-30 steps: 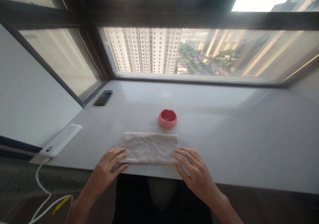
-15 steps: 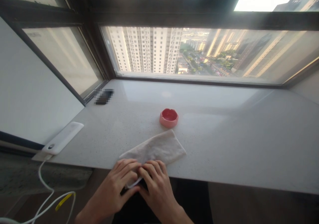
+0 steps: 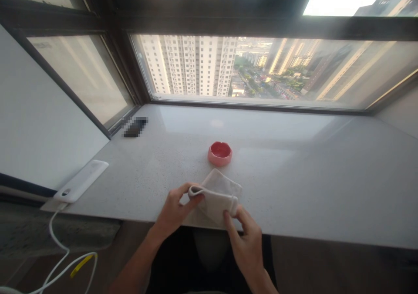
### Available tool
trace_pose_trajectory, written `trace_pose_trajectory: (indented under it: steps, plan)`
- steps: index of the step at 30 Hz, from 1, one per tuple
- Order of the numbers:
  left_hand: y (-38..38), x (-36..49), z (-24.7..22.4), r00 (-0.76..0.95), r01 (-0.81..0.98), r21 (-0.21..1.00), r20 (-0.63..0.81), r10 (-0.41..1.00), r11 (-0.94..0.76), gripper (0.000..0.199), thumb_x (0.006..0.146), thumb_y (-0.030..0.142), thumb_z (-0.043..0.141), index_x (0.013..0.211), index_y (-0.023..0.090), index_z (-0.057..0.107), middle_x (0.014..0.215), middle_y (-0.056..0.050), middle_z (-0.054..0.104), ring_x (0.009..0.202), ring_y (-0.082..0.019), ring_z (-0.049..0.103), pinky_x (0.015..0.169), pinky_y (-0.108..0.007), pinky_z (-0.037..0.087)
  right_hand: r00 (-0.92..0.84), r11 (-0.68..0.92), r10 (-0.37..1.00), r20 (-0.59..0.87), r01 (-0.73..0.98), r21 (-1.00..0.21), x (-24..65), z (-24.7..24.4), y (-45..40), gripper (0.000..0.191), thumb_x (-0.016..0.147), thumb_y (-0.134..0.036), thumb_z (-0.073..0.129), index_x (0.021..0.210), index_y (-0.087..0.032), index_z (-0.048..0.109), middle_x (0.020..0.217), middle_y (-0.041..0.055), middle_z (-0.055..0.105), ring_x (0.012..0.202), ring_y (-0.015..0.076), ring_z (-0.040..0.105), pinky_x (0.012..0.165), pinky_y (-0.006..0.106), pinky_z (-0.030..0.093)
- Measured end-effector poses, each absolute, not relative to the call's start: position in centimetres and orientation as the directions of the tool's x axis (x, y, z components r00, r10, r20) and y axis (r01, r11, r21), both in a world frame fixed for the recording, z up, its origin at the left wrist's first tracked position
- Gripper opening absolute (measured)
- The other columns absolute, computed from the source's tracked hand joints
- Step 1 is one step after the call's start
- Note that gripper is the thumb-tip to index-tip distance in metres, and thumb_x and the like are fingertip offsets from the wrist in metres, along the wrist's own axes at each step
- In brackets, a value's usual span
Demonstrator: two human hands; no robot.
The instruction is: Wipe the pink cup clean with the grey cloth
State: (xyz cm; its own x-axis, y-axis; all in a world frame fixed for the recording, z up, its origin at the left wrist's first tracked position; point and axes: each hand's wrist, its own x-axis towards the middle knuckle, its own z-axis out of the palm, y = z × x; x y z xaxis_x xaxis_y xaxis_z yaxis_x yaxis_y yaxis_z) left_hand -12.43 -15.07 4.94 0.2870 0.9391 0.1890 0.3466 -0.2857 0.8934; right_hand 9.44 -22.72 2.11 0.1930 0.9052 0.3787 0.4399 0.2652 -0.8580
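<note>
A pale cloth (image 3: 217, 204) is held at the front edge of the white sill, partly folded over, with one corner lying flat on the sill behind. My left hand (image 3: 178, 207) pinches its left end, where the fold makes a loop. Thumb and fingers of my right hand (image 3: 245, 233) grip the lower right end. Just beyond the cloth stands a pink octagonal ashtray (image 3: 220, 153), touched by neither hand.
On the left of the sill (image 3: 310, 176) lies a white power strip (image 3: 81, 181) with a white cable (image 3: 55, 237) hanging down. A dark pixelated object (image 3: 135, 127) rests in the back left corner. Windows (image 3: 254, 72) rise behind the sill.
My hands have moved apart and the right one has shifted right. The cloth, flatter before, is now raised and folded between them. The ashtray has stayed in place.
</note>
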Motion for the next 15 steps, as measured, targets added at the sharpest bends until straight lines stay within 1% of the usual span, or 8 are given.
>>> trace_pose_trajectory:
  steps: [2, 3, 5, 7, 9, 11, 13, 15]
  plan:
    - [-12.3, -9.7, 5.2, 0.292, 0.381, 0.879, 0.179, 0.940, -0.286, 0.027, 0.104, 0.048, 0.069, 0.103, 0.021, 0.076, 0.087, 0.000, 0.077, 0.081, -0.018, 0.071, 0.067, -0.024, 0.051, 0.282, 0.211, 0.869, 0.406, 0.531, -0.821, 10.9, 1.5, -21.5, 0.038, 0.107, -0.044, 0.065, 0.076, -0.025, 0.058, 0.073, -0.0005, 0.061, 0.065, 0.0182, 0.058, 0.061, 0.029, 0.047]
    - [-10.9, -8.6, 5.0, 0.318, 0.408, 0.867, 0.160, 0.935, -0.287, 0.027, 0.105, 0.047, 0.067, 0.104, 0.022, 0.076, 0.087, 0.000, 0.077, 0.081, -0.018, 0.072, 0.068, -0.024, 0.051, 0.304, 0.186, 0.855, 0.419, 0.575, -0.797, 11.5, 1.0, -20.8, 0.039, 0.107, -0.047, 0.065, 0.076, -0.026, 0.057, 0.075, 0.0006, 0.062, 0.067, 0.0193, 0.057, 0.063, 0.031, 0.047]
    - [-8.8, -6.9, 4.0, 0.354, 0.484, 0.828, 0.110, 0.929, -0.283, 0.025, 0.106, 0.045, 0.066, 0.112, 0.022, 0.075, 0.091, -0.001, 0.080, 0.082, -0.020, 0.075, 0.073, -0.027, 0.054, 0.307, 0.136, 0.849, 0.429, 0.659, -0.740, 12.8, -0.1, -19.6, 0.036, 0.107, -0.052, 0.063, 0.082, -0.026, 0.062, 0.087, 0.0057, 0.069, 0.081, 0.0246, 0.062, 0.073, 0.036, 0.051]
    - [-7.8, -5.9, 2.9, 0.353, 0.602, 0.738, 0.096, 0.931, -0.305, 0.028, 0.106, 0.039, 0.066, 0.127, 0.022, 0.072, 0.101, -0.005, 0.082, 0.088, -0.024, 0.079, 0.081, -0.033, 0.059, 0.294, 0.075, 0.858, 0.422, 0.739, -0.670, 13.6, -1.0, -18.8, 0.035, 0.108, -0.055, 0.058, 0.101, -0.024, 0.071, 0.106, 0.0123, 0.075, 0.100, 0.0314, 0.065, 0.086, 0.043, 0.054]
    - [-7.9, -5.5, 2.1, 0.344, 0.692, 0.616, 0.176, 0.922, -0.376, 0.037, 0.107, 0.034, 0.063, 0.142, 0.021, 0.065, 0.122, -0.011, 0.080, 0.107, -0.028, 0.079, 0.094, -0.041, 0.062, 0.299, 0.003, 0.859, 0.416, 0.809, -0.587, 13.7, -1.4, -18.4, 0.047, 0.109, -0.057, 0.052, 0.130, -0.019, 0.070, 0.126, 0.0179, 0.074, 0.115, 0.0364, 0.064, 0.095, 0.050, 0.054]
    - [-8.7, -5.7, 1.8, 0.386, 0.732, 0.475, 0.302, 0.871, -0.489, 0.044, 0.110, 0.031, 0.055, 0.153, 0.021, 0.057, 0.147, -0.015, 0.070, 0.132, -0.031, 0.070, 0.110, -0.049, 0.059, 0.306, -0.044, 0.846, 0.437, 0.856, -0.514, 13.1, -1.5, -18.5, 0.058, 0.111, -0.055, 0.047, 0.152, -0.016, 0.059, 0.144, 0.0211, 0.069, 0.127, 0.0391, 0.061, 0.103, 0.056, 0.053]
    - [-9.9, -6.2, 1.5, 0.522, 0.701, 0.330, 0.366, 0.771, -0.632, 0.048, 0.113, 0.028, 0.047, 0.161, 0.022, 0.050, 0.164, -0.015, 0.058, 0.153, -0.031, 0.055, 0.125, -0.052, 0.049, 0.232, -0.011, 0.862, 0.450, 0.897, -0.441, 12.1, -1.6, -18.9, 0.059, 0.113, -0.050, 0.043, 0.161, -0.017, 0.052, 0.158, 0.0215, 0.061, 0.141, 0.0403, 0.056, 0.111, 0.059, 0.049]
    - [-10.9, -6.6, 0.9, 0.665, 0.634, 0.222, 0.333, 0.669, -0.741, 0.053, 0.114, 0.028, 0.042, 0.167, 0.022, 0.042, 0.174, -0.012, 0.049, 0.165, -0.027, 0.041, 0.135, -0.051, 0.039, 0.061, 0.098, 0.905, 0.421, 0.933, -0.347, 11.2, -1.8, -19.2, 0.057, 0.115, -0.043, 0.037, 0.166, -0.019, 0.049, 0.169, 0.0195, 0.053, 0.155, 0.0400, 0.048, 0.121, 0.065, 0.041]
